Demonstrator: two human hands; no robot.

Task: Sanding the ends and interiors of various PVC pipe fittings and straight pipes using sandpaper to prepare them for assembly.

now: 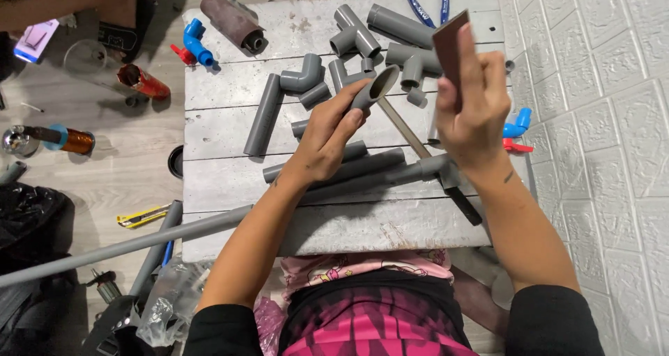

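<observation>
Left hand (327,136) gripped a short pipe (373,90), long axis slanting up toward the right hand (472,112), open end facing it. Right hand pinched a sandpaper strip (451,46), held upright just beside the pipe's mouth.

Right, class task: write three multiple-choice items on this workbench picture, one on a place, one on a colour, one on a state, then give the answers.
1. Where does the hammer lie?
A on the floor
B on the table
C on a shelf

2. What colour is the short pipe piece in the left hand?
A grey
B red
C yellow

3. How is the brown sheet in the right hand held?
A crumpled
B lying flat
C upright, pinched

Answers: B, it rests among the pipes on the boards; A, grey like the fittings; C, fingers grip its lower part.
</observation>
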